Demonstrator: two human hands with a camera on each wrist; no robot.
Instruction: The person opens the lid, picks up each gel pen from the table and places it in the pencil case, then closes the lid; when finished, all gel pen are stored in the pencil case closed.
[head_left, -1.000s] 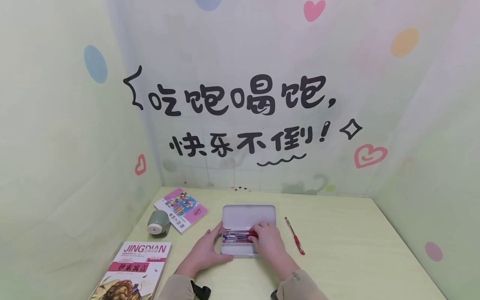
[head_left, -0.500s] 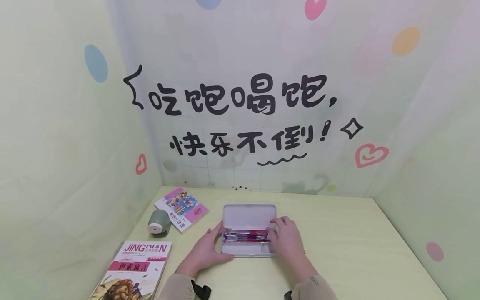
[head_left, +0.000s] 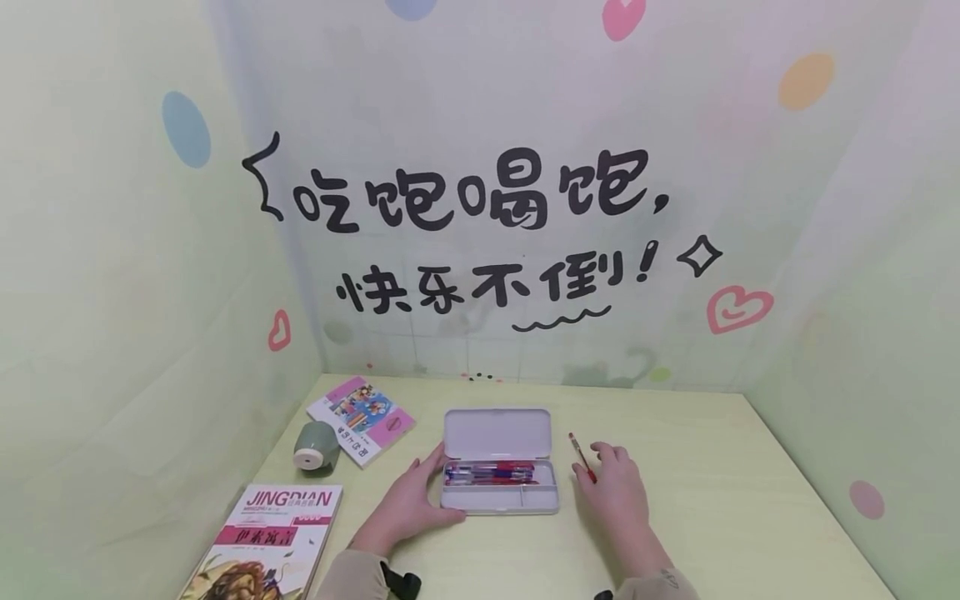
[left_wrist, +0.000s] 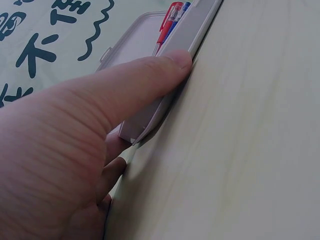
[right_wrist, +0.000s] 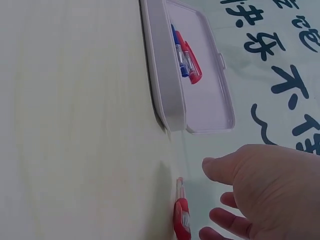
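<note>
A pale lilac pencil case (head_left: 498, 498) lies with its lid raised at the middle of the table, seen in all three views. Several red and blue gel pens (head_left: 491, 473) fill its rear compartment. My left hand (head_left: 408, 504) holds the case at its left end, thumb along the front wall and the other fingers around the side. To the right of the case, my right hand (head_left: 618, 492) hovers beside a lone red gel pen (head_left: 582, 458) on the table. In the right wrist view, this hand's thumb and fingers are spread apart with nothing between them.
A grey-green pencil sharpener (head_left: 317, 446) stands at the left, beside a small pink-and-blue book (head_left: 363, 417). Nearer the front left lies a larger book (head_left: 270, 533) with a lion on its cover. Printed fabric walls (head_left: 525, 350) border the table's back and sides.
My right hand has left the pens inside the case and moved right to the lone red pen. My left hand has stayed at the case.
</note>
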